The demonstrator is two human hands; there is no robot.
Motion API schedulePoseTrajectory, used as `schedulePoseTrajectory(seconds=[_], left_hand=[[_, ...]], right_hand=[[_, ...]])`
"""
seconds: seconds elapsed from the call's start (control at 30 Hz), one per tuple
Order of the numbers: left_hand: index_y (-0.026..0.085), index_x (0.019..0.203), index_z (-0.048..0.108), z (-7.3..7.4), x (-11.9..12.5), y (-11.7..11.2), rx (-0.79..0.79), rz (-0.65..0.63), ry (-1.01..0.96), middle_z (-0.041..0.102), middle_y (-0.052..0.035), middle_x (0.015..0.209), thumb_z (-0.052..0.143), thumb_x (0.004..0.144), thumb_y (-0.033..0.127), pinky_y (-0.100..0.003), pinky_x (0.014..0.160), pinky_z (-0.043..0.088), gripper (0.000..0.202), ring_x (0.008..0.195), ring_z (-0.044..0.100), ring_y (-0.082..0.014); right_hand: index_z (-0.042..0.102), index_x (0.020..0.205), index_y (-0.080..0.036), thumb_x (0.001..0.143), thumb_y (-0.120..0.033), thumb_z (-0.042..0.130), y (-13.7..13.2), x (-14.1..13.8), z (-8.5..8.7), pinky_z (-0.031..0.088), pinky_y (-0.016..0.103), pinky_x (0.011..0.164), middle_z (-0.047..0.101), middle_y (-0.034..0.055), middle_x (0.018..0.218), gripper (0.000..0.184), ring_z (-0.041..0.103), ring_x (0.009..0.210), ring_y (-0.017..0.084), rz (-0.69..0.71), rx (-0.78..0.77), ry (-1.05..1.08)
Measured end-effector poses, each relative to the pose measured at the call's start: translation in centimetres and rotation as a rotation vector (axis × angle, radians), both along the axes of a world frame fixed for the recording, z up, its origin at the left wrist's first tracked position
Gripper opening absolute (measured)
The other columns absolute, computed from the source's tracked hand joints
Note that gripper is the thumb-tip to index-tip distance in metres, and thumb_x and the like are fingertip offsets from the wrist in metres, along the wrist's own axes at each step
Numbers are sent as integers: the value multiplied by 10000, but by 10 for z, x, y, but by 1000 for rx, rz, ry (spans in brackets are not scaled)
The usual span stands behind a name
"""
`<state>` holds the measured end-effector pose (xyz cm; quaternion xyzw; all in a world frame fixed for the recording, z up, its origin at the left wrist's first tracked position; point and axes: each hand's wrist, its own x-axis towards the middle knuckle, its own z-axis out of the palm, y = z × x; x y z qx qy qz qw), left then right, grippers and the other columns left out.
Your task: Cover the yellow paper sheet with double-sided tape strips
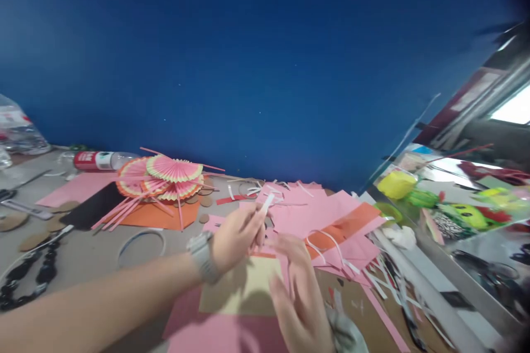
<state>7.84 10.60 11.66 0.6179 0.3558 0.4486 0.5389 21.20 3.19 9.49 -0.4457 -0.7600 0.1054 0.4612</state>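
My left hand (239,236) reaches in from the lower left with a grey watch (202,256) on its wrist. Its fingers are pinched shut on a thin pale paper strip (266,203) that sticks up from the fingertips. My right hand (298,292) is below and to the right, fingers loosely spread above a tan paper sheet (242,293) lying on pink paper (215,333). The right hand is blurred and seems to hold nothing.
Folded pink and yellow paper fans (165,176) with long sticks lie on orange paper at the left. Pink and orange sheets (327,220) and several cut strips cover the middle. A bottle (101,160) lies behind, black beads (28,276) at far left, a blue wall (265,66) behind.
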Motion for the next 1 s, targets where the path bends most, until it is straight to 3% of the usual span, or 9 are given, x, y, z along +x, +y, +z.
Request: schedulePoseTrajectory(seconds=[0.07, 0.17, 0.3, 0.5, 0.63, 0.7, 0.83, 0.9, 1.0], left_hand=[[136, 949, 588, 5, 6, 29, -25, 68, -86, 578, 15, 689, 460, 927, 344, -227, 550, 465, 245, 550, 534, -88], [146, 1118, 541, 12, 8, 62, -71, 205, -237, 583, -69, 1079, 530, 895, 331, -366, 752, 516, 290, 889, 600, -176], [155, 1167, 519, 19, -4, 75, -133, 327, -398, 554, -83, 1154, 536, 892, 323, -405, 805, 502, 323, 966, 583, -202], [147, 1128, 536, -12, -36, 26, -124, 398, -443, 579, -72, 1090, 525, 897, 340, -372, 759, 513, 301, 898, 598, -179], [131, 977, 573, -32, -68, -9, -43, 450, -362, 567, 19, 718, 474, 916, 401, -245, 553, 475, 294, 537, 518, -78], [154, 939, 583, -34, -86, -16, 16, 508, -330, 447, 72, 528, 457, 916, 421, -210, 524, 442, 296, 415, 383, -56], [181, 920, 582, -27, -114, -15, 111, 601, -263, 412, 62, 503, 454, 911, 420, -187, 460, 370, 272, 420, 342, -70], [180, 911, 585, -23, -122, -16, 138, 609, -226, 411, 56, 504, 443, 917, 411, -188, 429, 329, 271, 416, 321, -72], [184, 892, 580, -19, -130, -21, 166, 610, -183, 413, 53, 501, 426, 928, 393, -188, 419, 298, 262, 411, 294, -69]], right_hand=[[366, 1187, -224, 929, -189, 319, 21, -7, 1, 454, 359, 891, 520, 90, 1116, 265, 505, 1078, 181, -22, -91, 86], [470, 1069, -209, 903, -168, 359, 38, -17, -12, 449, 345, 865, 558, 60, 1028, 203, 529, 1001, 173, 83, -219, -82], [548, 907, -199, 841, -169, 462, 28, -27, -38, 445, 347, 823, 582, 41, 933, 112, 536, 915, 181, 213, -270, -230], [564, 948, -185, 852, -254, 487, 9, -19, -42, 434, 372, 837, 596, 56, 967, 140, 533, 924, 189, 292, -318, -346], [474, 1243, -175, 733, -437, 642, 6, -8, -46, 328, 423, 1030, 511, 110, 1284, 597, 421, 1201, 257, 348, -258, -591], [456, 1278, -143, 789, -360, 591, 8, -7, -50, 331, 397, 1046, 507, 123, 1306, 552, 415, 1225, 249, 264, -248, -721], [535, 1196, -100, 833, -92, 403, 15, -12, -47, 450, 392, 912, 624, 139, 1109, 387, 550, 1051, 237, 141, -271, -773], [507, 1233, -99, 826, -118, 417, 9, -14, -43, 460, 417, 886, 615, 148, 1126, 417, 554, 1042, 252, 135, -270, -778], [363, 1360, -135, 780, -334, 553, -16, -13, -46, 398, 505, 947, 488, 156, 1329, 641, 462, 1183, 324, 217, -118, -831]])
